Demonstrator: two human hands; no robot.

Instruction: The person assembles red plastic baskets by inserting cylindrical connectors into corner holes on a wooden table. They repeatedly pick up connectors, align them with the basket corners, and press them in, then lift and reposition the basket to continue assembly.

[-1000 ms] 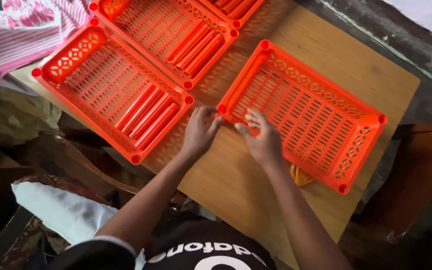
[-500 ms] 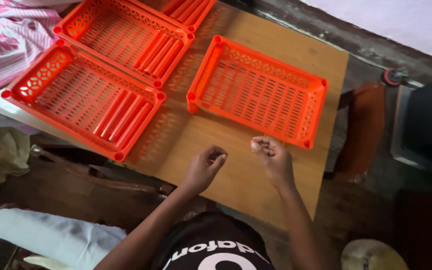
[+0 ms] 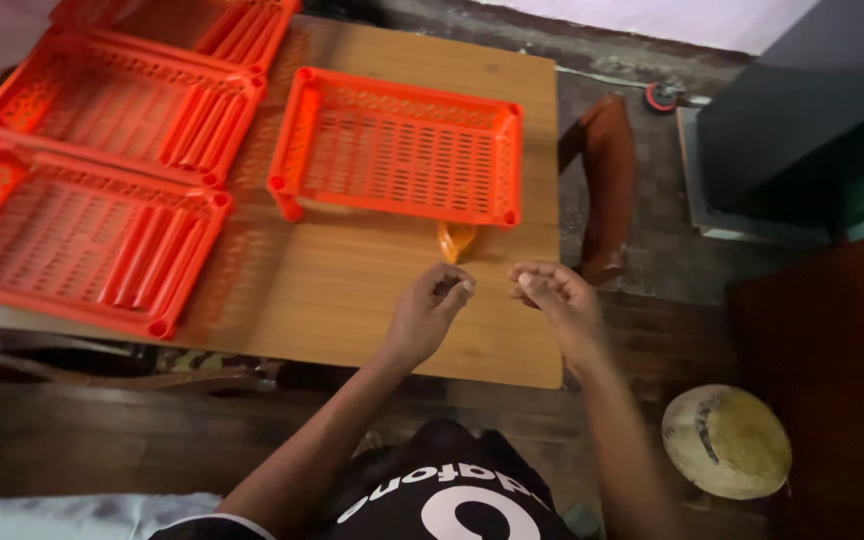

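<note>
Wooden table (image 3: 352, 290) bears an orange tray (image 3: 402, 150), long axis left-right.

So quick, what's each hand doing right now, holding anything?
Left hand: fingers curled shut above the wooden table; whether it holds anything cannot be told.
Right hand: fingers pinched together, clear of the orange tray; contents cannot be told.

Dim, warm light; the orange slotted plastic trays (image 3: 399, 150) glow, corners fall into shadow, soft motion blur throughout
</note>
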